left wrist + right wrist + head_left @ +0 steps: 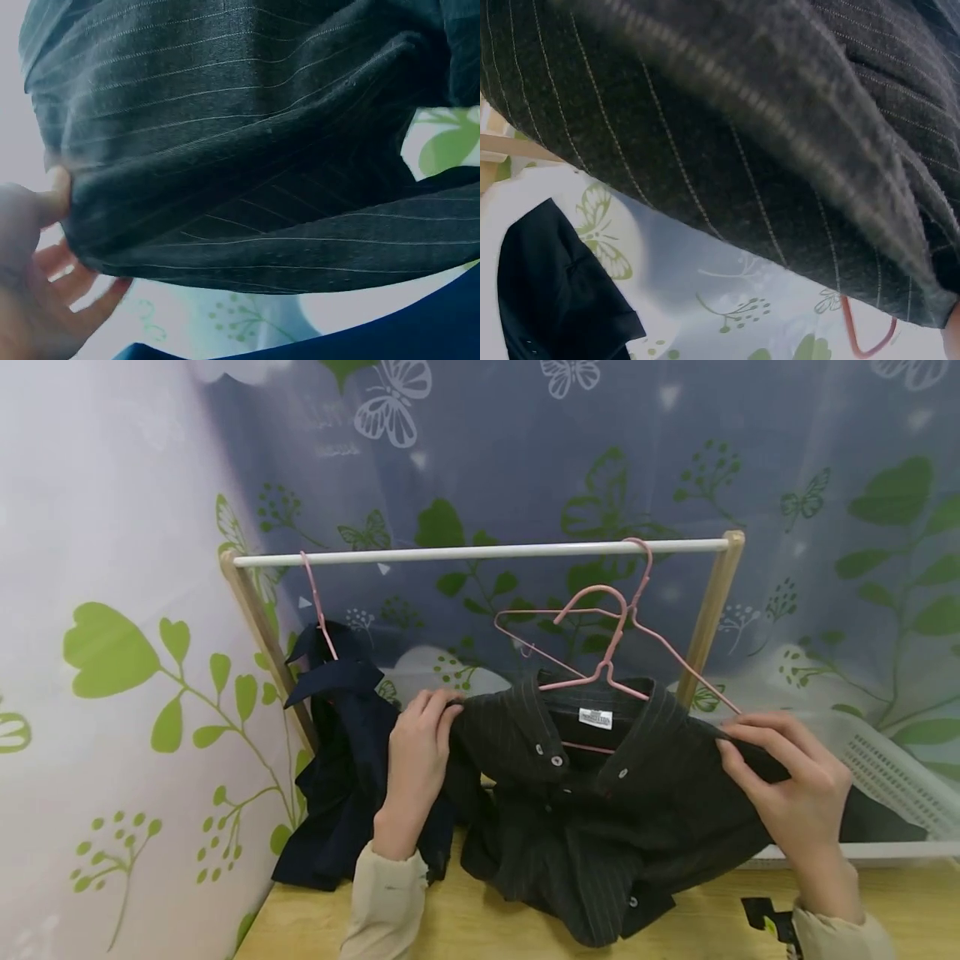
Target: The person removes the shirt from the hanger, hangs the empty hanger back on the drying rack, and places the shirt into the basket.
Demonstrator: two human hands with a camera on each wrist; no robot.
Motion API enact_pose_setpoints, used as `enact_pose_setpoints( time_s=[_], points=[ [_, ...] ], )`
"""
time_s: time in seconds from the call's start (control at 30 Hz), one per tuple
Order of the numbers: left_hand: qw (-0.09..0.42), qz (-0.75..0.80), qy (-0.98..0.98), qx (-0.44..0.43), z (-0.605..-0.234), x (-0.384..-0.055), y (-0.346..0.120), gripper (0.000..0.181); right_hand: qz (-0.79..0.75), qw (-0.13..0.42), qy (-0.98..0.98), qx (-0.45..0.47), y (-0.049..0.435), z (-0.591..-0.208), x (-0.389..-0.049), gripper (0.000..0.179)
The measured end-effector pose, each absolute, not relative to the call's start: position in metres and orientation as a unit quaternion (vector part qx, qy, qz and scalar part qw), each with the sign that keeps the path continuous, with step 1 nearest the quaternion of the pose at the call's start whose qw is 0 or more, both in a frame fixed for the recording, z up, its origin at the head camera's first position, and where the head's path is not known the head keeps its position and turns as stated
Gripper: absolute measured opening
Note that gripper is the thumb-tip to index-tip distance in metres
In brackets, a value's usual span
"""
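A dark pinstriped button-up shirt is spread on a pink hanger, its collar around the hanger's neck. That hanger's hook stands below and in front of the white rail, apart from it. My left hand pinches the shirt at the shoulder on the left. On the opposite shoulder, my right hand pinches the cloth between thumb and fingers. In the left wrist view, thumb and fingers hold the edge of the striped cloth. Only a fingertip shows in the right wrist view.
Behind the shirt, a bare pink hanger hangs from the rail. A navy garment hangs at the rack's left end. To the right, a white basket has dark cloth at it. A wooden tabletop lies below.
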State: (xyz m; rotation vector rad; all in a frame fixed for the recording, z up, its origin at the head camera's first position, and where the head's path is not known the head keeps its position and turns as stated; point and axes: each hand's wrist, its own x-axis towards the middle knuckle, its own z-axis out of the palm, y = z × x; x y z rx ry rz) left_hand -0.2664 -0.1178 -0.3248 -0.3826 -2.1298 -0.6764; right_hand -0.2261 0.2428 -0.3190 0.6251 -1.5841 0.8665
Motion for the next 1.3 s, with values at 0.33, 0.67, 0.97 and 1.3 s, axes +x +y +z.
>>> enact_pose_setpoints(
  time_s=[0.33, 0.67, 0.97, 1.3],
  points=[
    [0.415, -0.405, -0.799, -0.161, -0.346, -0.258, -0.136, 0.013, 0.352, 0.558, -0.706, 0.257, 0.247, -0.335, -0.230, 0.011],
    [0.363, -0.396, -0.823, -0.186, -0.372, -0.256, -0.148, 0.017, 0.344, 0.509, -0.747, 0.253, 0.257, -0.356, -0.236, 0.016],
    [0.343, -0.368, -0.835, -0.225, -0.380, -0.255, -0.151, 0.017, 0.353, 0.455, -0.772, 0.268, 0.253, -0.365, -0.237, 0.030],
    [0.324, -0.372, -0.826, -0.272, -0.379, -0.253, -0.148, 0.015, 0.359, 0.433, -0.778, 0.280, 0.255, -0.366, -0.238, 0.034]
  ],
)
